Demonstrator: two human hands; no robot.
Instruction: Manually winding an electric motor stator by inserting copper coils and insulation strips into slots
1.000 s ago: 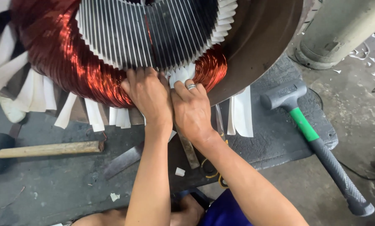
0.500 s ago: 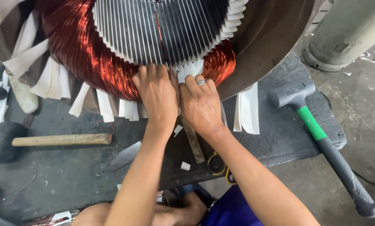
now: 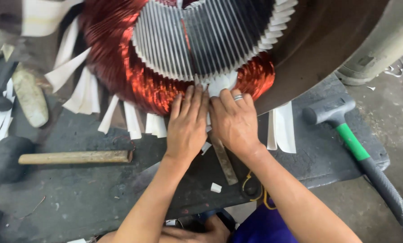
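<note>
- A flat metal bar [image 3: 224,162] lies on the dark mat [image 3: 98,189], just under my wrists.
- My left hand [image 3: 188,126] lies flat, fingers together, pressing on the copper coil [image 3: 152,90].
- My right hand [image 3: 235,121] presses next to it, on the white paper strips [image 3: 219,83] at the coil's bottom edge.
- I should push slowly and evenly so no wire bends.
- A wooden-handled mallet [image 3: 66,157] lies by the mat's left edge, and a green-handled hammer [image 3: 345,130] by its right.

Cut off and covered

The stator [image 3: 201,49] runs off at 12 o'clock; the green-handled mallet [image 3: 345,135] exits at 4; fingertips [image 3: 197,92] perhaps hide paper.
</note>
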